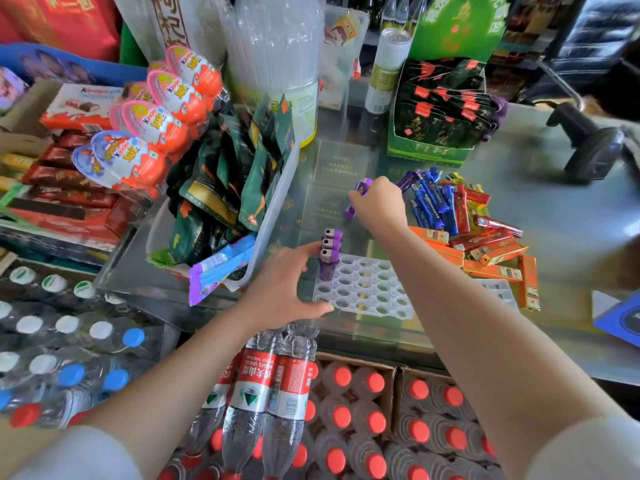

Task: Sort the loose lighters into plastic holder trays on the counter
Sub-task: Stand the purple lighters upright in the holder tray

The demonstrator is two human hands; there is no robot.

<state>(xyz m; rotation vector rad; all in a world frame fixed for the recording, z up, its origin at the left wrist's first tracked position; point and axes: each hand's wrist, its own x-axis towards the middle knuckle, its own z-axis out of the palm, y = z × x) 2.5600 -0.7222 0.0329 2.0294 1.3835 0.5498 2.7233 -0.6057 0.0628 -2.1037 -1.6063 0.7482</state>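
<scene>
Lighters: only three purple ones (330, 252) are slotted so far, standing upright in a row at the far-left corner of the white holder tray (367, 292), w/ every other hole in it looking empty, so the job reads as barely begun. Left hand (287, 289) has fingers spread and relaxed, fingertips touching the slotted purple lighters, thumb resting at the tray's near-left edge, apparently steadying it; it grips nothing. Right hand (381, 206) is curled round more purple lighters (360, 195), a cap showing above the knuckles and a base below them; exact count can't be told. Just right of those fingers lies the loose pile (450, 209): blue, red, a few yellow, plus orange ones nearer the wrist, all unsorted. A second tray (498, 289) sits partly hidden behind the right forearm; can't tell if it's filled. Most of the work is left, approx. the whole pile.
</scene>
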